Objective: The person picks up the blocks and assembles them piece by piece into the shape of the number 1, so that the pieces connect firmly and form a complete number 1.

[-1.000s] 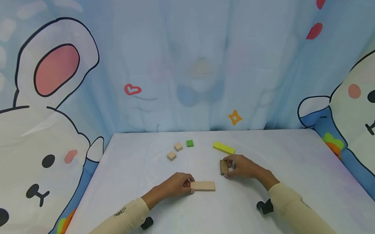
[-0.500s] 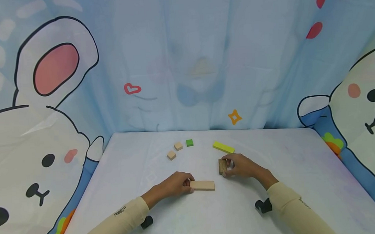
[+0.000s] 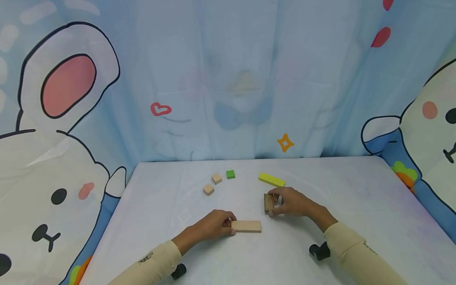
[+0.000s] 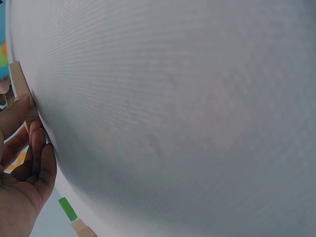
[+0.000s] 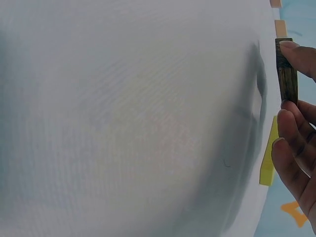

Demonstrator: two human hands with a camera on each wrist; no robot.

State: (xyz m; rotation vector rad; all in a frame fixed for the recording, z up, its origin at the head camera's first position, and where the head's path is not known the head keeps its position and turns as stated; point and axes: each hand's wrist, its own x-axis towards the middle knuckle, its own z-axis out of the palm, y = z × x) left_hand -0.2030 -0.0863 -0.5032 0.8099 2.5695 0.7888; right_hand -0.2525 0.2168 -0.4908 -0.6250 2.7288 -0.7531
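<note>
My left hand pinches the left end of a pale, flat wooden block lying lengthwise on the white table. In the left wrist view, the thumb presses on one face of that block with fingers at the other side. Further right and a little farther back, my right hand grips a short dark-brown wooden block between thumb and fingers. The right wrist view shows the dark block spanning from thumb tip to fingertips, with a shadow on the cloth below.
Behind my right hand lies a long yellow block. A green block and two small pale wooden blocks sit at the back, left of centre. The white table ends at a blue patterned curtain.
My right hand has shifted slightly left with the dark-brown block, whose broad face shows a bit more. The left hand and the pale block have stayed in place.
</note>
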